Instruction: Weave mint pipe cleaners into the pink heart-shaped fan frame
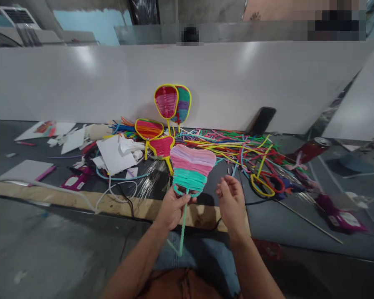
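Observation:
My left hand [171, 210] is closed around the base of a small fan of pipe cleaners [192, 164], striped lilac, pink and teal. Its teal lower edge curves loosely above my thumb, and a pale green pipe cleaner [183, 232] hangs bent below it. To the fan's right, apart from it, my right hand [232, 201] is raised with its fingers curled together. Whatever those fingertips may pinch is too small to make out. Just beyond the held fan lies a pink fan with a yellow rim [161, 146].
Two yellow-rimmed fans [166, 101] lean on the white partition [96, 83]. Loose pipe cleaners [212, 143] pile up behind my hands. Scissors [262, 185], a red can [313, 149] and purple glue guns [343, 218] are at right. Papers [115, 153] and cords lie left. A phone [262, 120] leans at back.

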{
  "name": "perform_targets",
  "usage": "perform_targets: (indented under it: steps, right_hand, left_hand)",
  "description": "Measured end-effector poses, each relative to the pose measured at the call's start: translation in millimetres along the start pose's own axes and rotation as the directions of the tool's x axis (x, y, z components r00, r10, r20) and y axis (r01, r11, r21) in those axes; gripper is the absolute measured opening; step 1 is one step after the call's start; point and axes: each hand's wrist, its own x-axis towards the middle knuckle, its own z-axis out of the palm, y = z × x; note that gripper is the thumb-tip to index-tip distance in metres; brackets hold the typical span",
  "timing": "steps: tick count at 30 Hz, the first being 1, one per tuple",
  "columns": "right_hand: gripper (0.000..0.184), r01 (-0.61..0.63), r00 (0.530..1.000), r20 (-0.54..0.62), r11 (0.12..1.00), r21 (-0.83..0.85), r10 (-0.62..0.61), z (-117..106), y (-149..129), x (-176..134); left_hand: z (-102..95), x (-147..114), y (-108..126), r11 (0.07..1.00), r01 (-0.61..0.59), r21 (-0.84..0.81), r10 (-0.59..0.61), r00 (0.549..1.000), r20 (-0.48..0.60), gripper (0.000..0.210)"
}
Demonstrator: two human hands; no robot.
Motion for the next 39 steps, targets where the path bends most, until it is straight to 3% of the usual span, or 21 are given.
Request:
perform_targets:
  steps: [3,6,18,23,30,36,39]
  right_hand:
    - [0.037,-0.260,0.945,0.230,0.960,0.100,0.232,-3,9,-3]
    - [0.030,-0.315,0.888,0.376,0.946,0.081,0.264,-1,13,-10]
    - [0.024,-0.193,0.902,0.383,0.980,-0.054,0.199,-1,11,-17]
    - [0.022,-0.161,0.879,0.440,0.983,-0.093,0.185,-3,8,-16]
    - [0.025,-0.218,0.853,0.482,0.976,-0.016,0.198,3,11,-22]
    - [0.025,-0.275,0.860,0.431,0.960,-0.061,0.273,5,13,-23]
    - [0.029,-0.241,0.854,0.448,0.964,-0.111,0.265,3,13,-19]
  left_hand:
    - [1.1,-2,0,0.999,0.040,-0.023,-0.039,0.999,0.035,0.037]
    - [1.4,-3,-5,0.999,0.044,0.001,-0.044,0.998,0.050,0.037]
    - [2.3,0,-11,0.999,-0.036,0.036,0.038,0.999,-0.036,0.025]
    - [-6.2,1,-8,0.999,0.031,0.009,-0.031,0.999,-0.039,0.031]
    - [-10.8,3,-9,0.995,-0.006,0.096,0.015,0.996,-0.090,0.027]
    - [-14.6,2,-13,0.991,-0.005,0.136,0.022,0.992,-0.122,0.028]
    - [-15.7,2,-11,0.985,-0.006,0.173,0.029,0.991,-0.131,0.031]
